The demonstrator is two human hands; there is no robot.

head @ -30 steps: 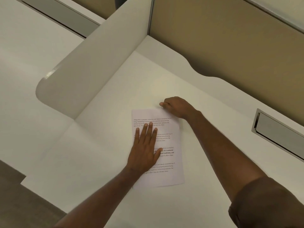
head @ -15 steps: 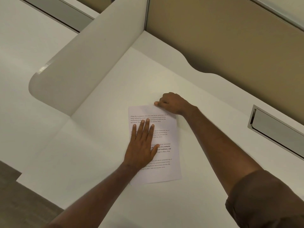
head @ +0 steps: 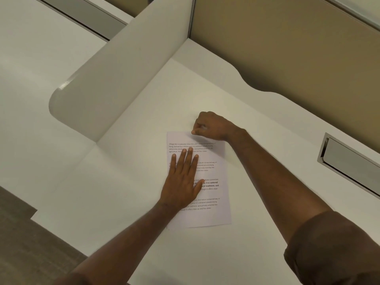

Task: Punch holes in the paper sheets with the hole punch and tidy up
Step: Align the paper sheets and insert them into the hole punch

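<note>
Paper sheets (head: 207, 214), thin white printed pages in a flat rectangular stack, lay mid-desk on the smooth matte white desk (head: 115, 194). Left hand (head: 183, 182) was spread flat on them, fingers straight, pressing down. Right hand (head: 211, 126) was curled at the far edge, fingertips seemingly pinching it. Rounded glossy divider panel (head: 107, 89) stood far left.

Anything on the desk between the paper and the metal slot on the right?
Only the right forearm crosses above it; the desk between paper and slot is bare, head view.
</note>
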